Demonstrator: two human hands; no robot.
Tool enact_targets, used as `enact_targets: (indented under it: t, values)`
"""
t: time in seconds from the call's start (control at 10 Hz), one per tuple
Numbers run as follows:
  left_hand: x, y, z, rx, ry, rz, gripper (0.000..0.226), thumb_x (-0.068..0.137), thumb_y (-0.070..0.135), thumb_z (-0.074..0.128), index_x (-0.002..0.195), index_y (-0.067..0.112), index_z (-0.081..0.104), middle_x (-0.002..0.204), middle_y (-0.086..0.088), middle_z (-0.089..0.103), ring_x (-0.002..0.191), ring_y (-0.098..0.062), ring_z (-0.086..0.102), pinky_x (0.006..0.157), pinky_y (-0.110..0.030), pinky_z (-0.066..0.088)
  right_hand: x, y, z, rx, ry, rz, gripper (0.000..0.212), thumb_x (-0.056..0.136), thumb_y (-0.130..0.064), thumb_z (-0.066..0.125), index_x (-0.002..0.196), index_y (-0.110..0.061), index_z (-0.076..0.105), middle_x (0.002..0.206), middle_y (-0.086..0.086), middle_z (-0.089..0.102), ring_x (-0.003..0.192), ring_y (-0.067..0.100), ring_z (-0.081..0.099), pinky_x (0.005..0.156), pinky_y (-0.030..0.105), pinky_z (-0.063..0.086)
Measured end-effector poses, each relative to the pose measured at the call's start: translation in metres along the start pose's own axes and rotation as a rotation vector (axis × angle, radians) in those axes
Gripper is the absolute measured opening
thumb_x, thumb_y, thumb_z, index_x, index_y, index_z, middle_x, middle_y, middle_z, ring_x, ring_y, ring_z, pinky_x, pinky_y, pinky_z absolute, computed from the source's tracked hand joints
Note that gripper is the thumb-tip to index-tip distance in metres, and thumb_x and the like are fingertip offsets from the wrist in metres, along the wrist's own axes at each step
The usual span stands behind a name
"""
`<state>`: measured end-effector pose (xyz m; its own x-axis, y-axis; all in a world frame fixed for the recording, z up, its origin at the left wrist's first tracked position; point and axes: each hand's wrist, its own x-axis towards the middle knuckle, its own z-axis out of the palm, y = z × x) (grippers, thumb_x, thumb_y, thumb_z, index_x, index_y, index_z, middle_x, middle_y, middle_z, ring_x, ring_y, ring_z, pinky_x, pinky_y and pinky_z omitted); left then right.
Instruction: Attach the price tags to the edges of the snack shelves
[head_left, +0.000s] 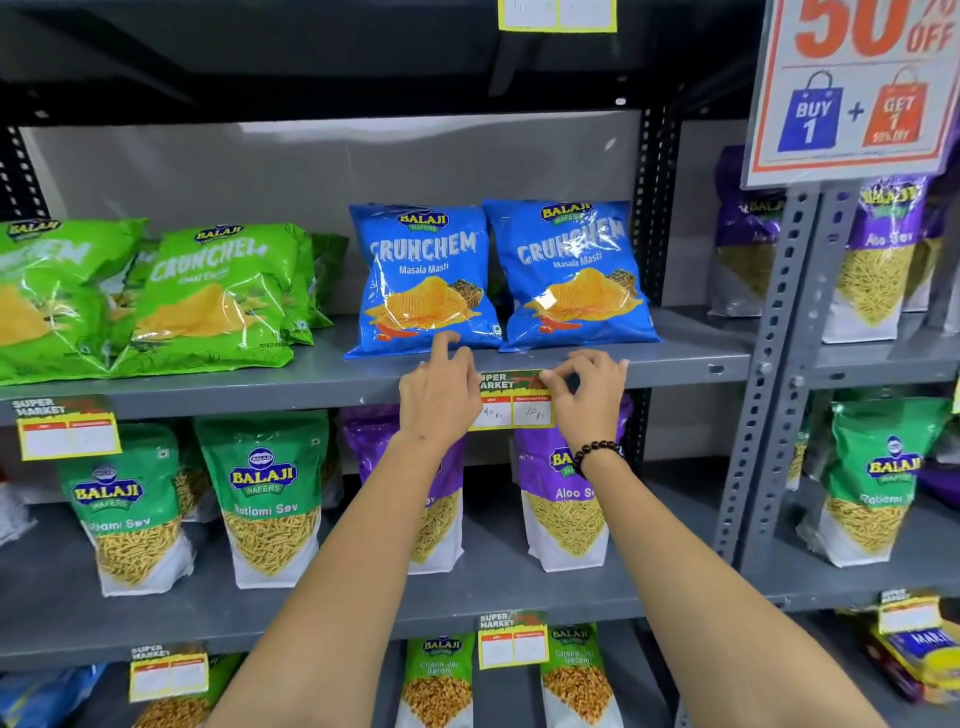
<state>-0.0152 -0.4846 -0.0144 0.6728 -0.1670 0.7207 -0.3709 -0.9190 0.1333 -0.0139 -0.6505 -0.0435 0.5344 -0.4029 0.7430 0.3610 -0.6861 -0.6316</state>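
Note:
A yellow-bordered price tag (511, 402) headed "SUPER MARKET" lies against the front edge of the grey snack shelf (260, 392), under two blue Crunchem bags (423, 278). My left hand (439, 397) covers the tag's left end, its index finger reaching up onto the shelf top. My right hand (589, 392), a dark bead bracelet on its wrist, pinches the tag's upper right corner between thumb and fingers. Handwritten prices show in the tag's two white boxes.
Another tag (67, 428) hangs on the same shelf edge at left, below green Crunchem bags (208, 299). Two more tags (511, 642) sit on the lower shelf edge. A "50% OFF" sign (852, 88) hangs at top right beside a perforated upright (769, 374).

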Motion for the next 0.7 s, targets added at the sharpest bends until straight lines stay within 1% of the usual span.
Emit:
enact_targets:
  t: [0.1,0.2,0.3,0.4,0.5,0.6,0.7]
  values:
    - [0.002,0.002,-0.002,-0.006,0.002,-0.007,0.015,0.091,0.022,0.051,0.091,0.008,0.057,0.136,-0.004,0.045,0.067,-0.031,0.061,0.054,-0.032,0.038,0.0,0.0,0.002,-0.012,0.011,0.001,0.018,0.08,-0.017,0.07,0.069,-0.005,0.064,0.092,0.008,0.058,0.101,0.026,0.052,0.116,0.049,0.005]
    - [0.002,0.003,-0.002,0.0,-0.009,-0.023,0.015,0.09,0.023,0.051,0.09,0.009,0.056,0.135,-0.004,0.045,0.067,-0.032,0.061,0.054,-0.033,0.039,0.0,-0.003,0.001,-0.03,0.015,0.007,0.017,0.078,-0.018,0.071,0.074,-0.005,0.061,0.088,0.007,0.057,0.097,0.027,0.053,0.116,0.05,0.007]
    - [0.004,0.003,-0.001,-0.017,-0.015,-0.069,0.023,0.085,0.031,0.056,0.092,0.01,0.054,0.132,-0.006,0.046,0.068,-0.033,0.062,0.058,-0.033,0.038,0.003,-0.006,-0.001,-0.035,0.013,0.038,0.033,0.073,-0.024,0.076,0.09,-0.006,0.054,0.09,0.005,0.055,0.096,0.028,0.051,0.116,0.051,0.014]
    - [0.011,0.005,0.001,0.038,-0.038,-0.108,0.05,0.08,0.054,0.059,0.103,0.01,0.049,0.129,-0.007,0.045,0.072,-0.032,0.063,0.06,-0.035,0.043,0.003,-0.012,-0.001,-0.092,-0.028,0.042,0.056,0.068,-0.04,0.078,0.104,-0.006,0.052,0.101,0.01,0.059,0.103,0.027,0.049,0.114,0.054,0.02]
    - [0.017,0.007,0.008,0.098,-0.043,-0.092,0.058,0.079,0.056,0.06,0.111,0.009,0.046,0.129,-0.008,0.046,0.072,-0.03,0.064,0.058,-0.033,0.042,0.005,-0.012,0.002,-0.203,-0.063,0.011,0.061,0.071,-0.048,0.073,0.11,-0.007,0.051,0.107,0.011,0.06,0.109,0.029,0.05,0.115,0.055,0.015]
    - [0.02,0.008,0.007,0.09,-0.081,-0.087,0.069,0.08,0.056,0.06,0.126,0.01,0.037,0.14,-0.009,0.039,0.089,-0.032,0.065,0.067,-0.036,0.046,0.004,-0.018,-0.002,-0.268,-0.119,-0.006,0.065,0.076,-0.049,0.068,0.122,-0.008,0.044,0.121,0.012,0.056,0.122,0.031,0.044,0.117,0.054,0.008]
    - [0.022,0.005,0.007,0.044,-0.023,-0.017,0.083,0.087,0.055,0.049,0.144,0.009,0.012,0.157,-0.013,0.012,0.138,-0.031,0.03,0.112,-0.045,0.029,0.009,-0.026,-0.003,-0.313,-0.139,-0.124,0.07,0.086,-0.049,0.054,0.137,-0.007,0.03,0.146,0.015,0.036,0.141,0.029,0.021,0.118,0.052,0.002]
